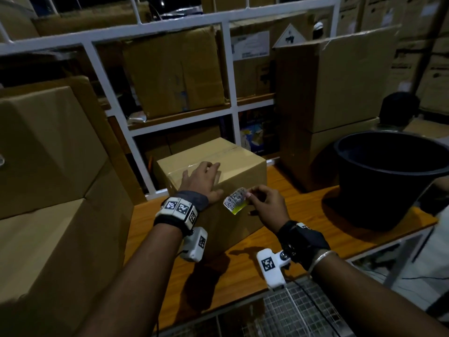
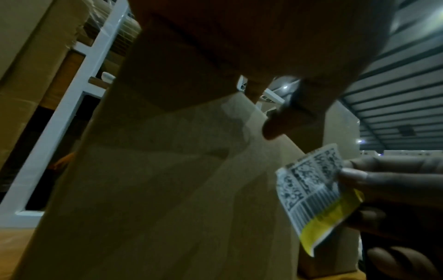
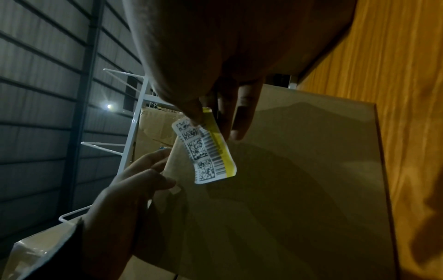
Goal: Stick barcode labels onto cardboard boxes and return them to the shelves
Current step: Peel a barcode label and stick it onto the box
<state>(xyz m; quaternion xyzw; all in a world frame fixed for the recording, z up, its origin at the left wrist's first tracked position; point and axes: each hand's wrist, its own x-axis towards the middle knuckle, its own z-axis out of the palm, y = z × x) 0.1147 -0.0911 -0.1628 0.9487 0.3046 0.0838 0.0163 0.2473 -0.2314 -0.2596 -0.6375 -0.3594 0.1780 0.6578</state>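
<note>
Right hand (image 1: 263, 203): thumb and forefinger pinch one edge of the barcode label (image 1: 235, 200), remaining fingers loosely curled behind it. Label is white with dense square code blocks, a strip of bars and a yellow band along one side; it curls slightly and hangs in the air just beside the near upper edge of the cardboard box (image 1: 233, 171). Whether it touches the cardboard cannot be told from the head view; the right wrist view shows it in front of the box face, its free end apart from the surface. Left hand (image 1: 202, 182): fingers straight and spread, palm flat on the box top near the near edge, thumb over the edge toward the label, holding nothing. Box is sealed with clear tape along the top seam and stands on a wooden table (image 1: 303, 242) with an orange-brown grain. Both wrists carry strapped camera units with black-and-white marker squares. Right of the box, on the table: a large dark bucket (image 1: 388, 181). Behind the box: a white metal shelf frame (image 1: 136, 144) holding other cartons. More large cartons stacked at left (image 1: 48, 166) and behind the bucket at right (image 1: 340, 93). Lighting dim throughout.
</note>
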